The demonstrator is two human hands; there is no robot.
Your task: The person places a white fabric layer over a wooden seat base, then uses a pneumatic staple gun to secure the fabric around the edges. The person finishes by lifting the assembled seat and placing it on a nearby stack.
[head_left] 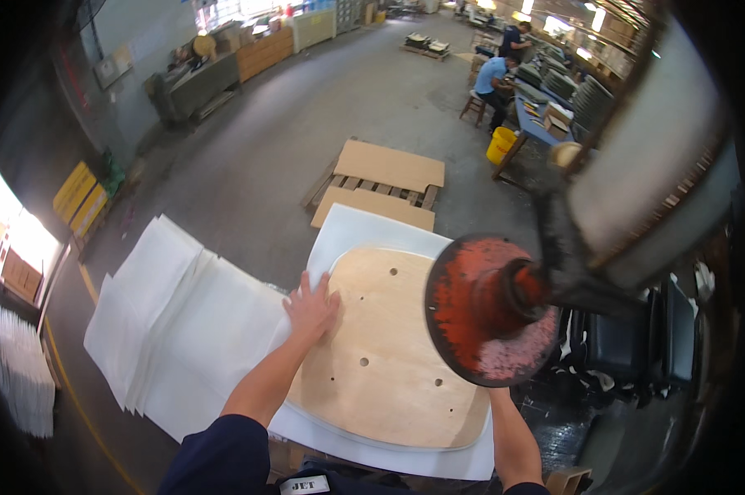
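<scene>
A rounded plywood panel (389, 355) is laid on a white foam sheet (364, 227), steadied by the left hand (311, 309), spread flat on its left edge. The right hand is hidden behind a red disc (484, 309); its state cannot be told.

A small white rectangular label (309, 485) with dark print sits on the person's dark garment at the bottom edge. On the grey wall at upper left hang 2 pale rectangular notices (113, 66). Small cardboard boxes (558, 120) stand on the blue worktable at upper right, near a seated worker.
</scene>
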